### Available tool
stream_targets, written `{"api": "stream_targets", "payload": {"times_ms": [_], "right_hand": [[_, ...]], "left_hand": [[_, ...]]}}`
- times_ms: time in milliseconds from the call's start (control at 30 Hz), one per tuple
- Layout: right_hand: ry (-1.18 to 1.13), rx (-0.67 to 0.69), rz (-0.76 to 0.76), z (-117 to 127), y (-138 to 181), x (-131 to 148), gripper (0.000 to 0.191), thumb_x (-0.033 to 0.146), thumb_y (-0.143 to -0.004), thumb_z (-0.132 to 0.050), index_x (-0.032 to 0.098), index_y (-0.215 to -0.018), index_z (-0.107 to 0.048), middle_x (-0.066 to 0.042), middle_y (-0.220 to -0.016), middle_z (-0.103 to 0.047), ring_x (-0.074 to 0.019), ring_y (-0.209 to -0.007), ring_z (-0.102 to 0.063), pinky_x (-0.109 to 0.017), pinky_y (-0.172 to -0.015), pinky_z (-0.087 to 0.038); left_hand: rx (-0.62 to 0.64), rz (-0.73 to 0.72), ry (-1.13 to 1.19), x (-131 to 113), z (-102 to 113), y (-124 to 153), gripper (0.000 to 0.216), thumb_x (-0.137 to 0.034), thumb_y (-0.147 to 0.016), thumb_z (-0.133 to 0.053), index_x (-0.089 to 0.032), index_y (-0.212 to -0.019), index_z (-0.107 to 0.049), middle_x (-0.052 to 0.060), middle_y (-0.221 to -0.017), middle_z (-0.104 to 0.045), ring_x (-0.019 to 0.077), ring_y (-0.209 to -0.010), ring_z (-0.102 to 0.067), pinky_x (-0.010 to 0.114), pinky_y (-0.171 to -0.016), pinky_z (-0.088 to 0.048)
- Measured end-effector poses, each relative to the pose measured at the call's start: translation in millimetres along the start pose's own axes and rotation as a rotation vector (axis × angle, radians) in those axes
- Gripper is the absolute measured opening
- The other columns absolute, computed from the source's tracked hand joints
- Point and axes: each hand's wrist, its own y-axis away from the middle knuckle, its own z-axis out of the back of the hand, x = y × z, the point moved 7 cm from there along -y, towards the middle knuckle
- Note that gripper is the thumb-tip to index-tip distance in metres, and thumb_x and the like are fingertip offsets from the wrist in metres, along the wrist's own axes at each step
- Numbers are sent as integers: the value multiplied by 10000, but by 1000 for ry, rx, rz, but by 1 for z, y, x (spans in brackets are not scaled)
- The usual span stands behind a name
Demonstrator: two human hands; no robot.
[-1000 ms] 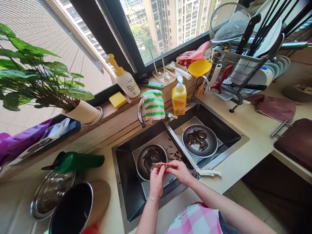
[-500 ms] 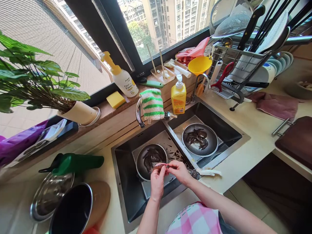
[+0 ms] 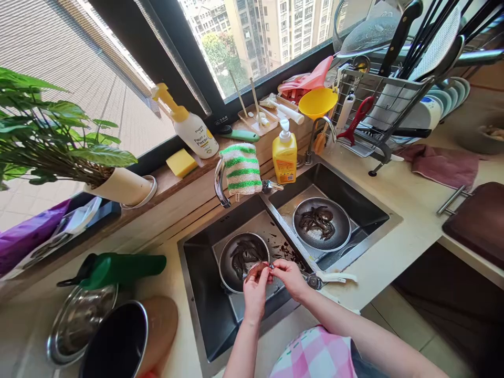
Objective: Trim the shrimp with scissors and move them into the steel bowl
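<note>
My left hand (image 3: 255, 291) and my right hand (image 3: 290, 276) meet over the front of the left sink basin (image 3: 205, 310). Both pinch a small dark fish (image 3: 258, 268) between their fingertips. Just behind it sits a round metal bowl (image 3: 227, 273) holding several dark fish. A second round bowl (image 3: 338, 231) with several dark fish stands in the right basin. White-handled scissors (image 3: 331, 277) lie on the sink's front edge, right beside my right hand.
A faucet with a green striped cloth (image 3: 241, 168) stands behind the sink, next to a yellow soap bottle (image 3: 284, 155). A dish rack (image 3: 388, 115) fills the back right. A dark pot (image 3: 116, 341), a lid (image 3: 79, 320) and a green object (image 3: 118, 268) sit on the left counter.
The fish has curled and shifted slightly left between my fingers. The view has drifted a little; the hands stay in the same place.
</note>
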Motion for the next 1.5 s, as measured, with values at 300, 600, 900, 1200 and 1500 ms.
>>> {"api": "stream_targets", "payload": {"times_ms": [300, 600, 900, 1200, 1500], "right_hand": [[-169, 16, -121, -6, 0, -3, 303, 451, -613, -677, 150, -618, -646, 15, -592, -567, -110, -587, -493, -238, -604, -401], [-295, 4, -175, -11, 4, -8, 268, 403, -603, -699, 151, -690, -674, 11, -618, -575, -97, -577, -463, -217, -563, -383], [-408, -68, -219, -9, 5, -18, 282, 407, -602, -699, 143, -692, -655, -4, -649, -592, -94, -572, -475, -206, -533, -384], [-372, -194, -216, -4, 2, -17, 346, 476, -569, -683, 149, -642, -597, 11, -605, -565, -100, -549, -469, -216, -502, -378], [-215, -160, -156, -2, -1, -16, 350, 504, -649, -591, 182, -616, -460, 41, -572, -456, -93, -530, -404, -205, -460, -345]], "left_hand": [[17, -43, -45, -8, 2, -1, 294, -377, -724, -606, -152, -909, -568, 32, -772, -589, 108, -573, -543, 219, -511, -469], [32, -30, -117, -6, -1, -2, 295, -392, -699, -625, -153, -872, -605, 69, -847, -618, 146, -634, -578, 228, -501, -485], [-9, -76, -151, -7, -1, -4, 237, -354, -674, -651, -167, -820, -654, 86, -853, -651, 208, -808, -603, 295, -699, -498], [14, -97, -195, -14, -12, -1, 241, -358, -716, -610, -158, -850, -615, 78, -851, -640, 182, -765, -606, 266, -650, -509], [9, -29, -170, 7, -5, -5, 307, -389, -703, -615, -131, -865, -643, 110, -861, -661, 191, -748, -618, 277, -636, -511]]}}
